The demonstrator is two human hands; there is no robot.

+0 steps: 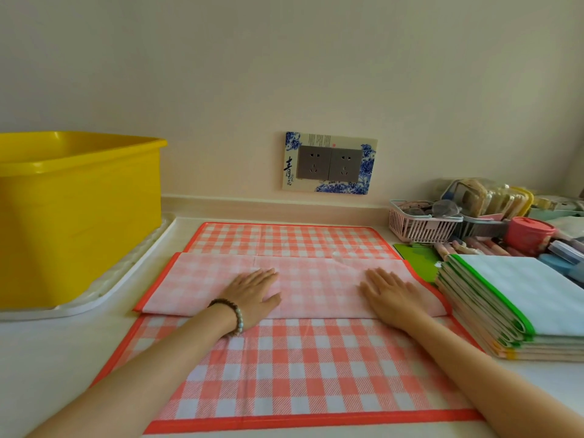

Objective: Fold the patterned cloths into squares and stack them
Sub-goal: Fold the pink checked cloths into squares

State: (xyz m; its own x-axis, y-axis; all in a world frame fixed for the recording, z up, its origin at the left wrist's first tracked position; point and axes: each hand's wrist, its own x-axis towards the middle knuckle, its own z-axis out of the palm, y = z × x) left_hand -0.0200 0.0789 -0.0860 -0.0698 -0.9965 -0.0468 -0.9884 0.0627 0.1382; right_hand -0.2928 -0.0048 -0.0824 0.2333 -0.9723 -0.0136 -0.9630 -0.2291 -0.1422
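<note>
Checked cloth (300, 374): spread on the desk (47, 358) in front of me, 6 to 12 o'clock.
Pale band (316, 279): folded across its middle; early, I judge, no square yet.
Left hand (252, 294): flat, fingers straight, pressing the band.
Right hand (392, 295): flat too, on the band's right part.
Stack (505, 298): folded cloths at 3 o'clock; this one not yet added.

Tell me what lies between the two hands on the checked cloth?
Only the folded-over band of the checked cloth, nothing on it, between left hand and right hand, shown in head view.
</note>
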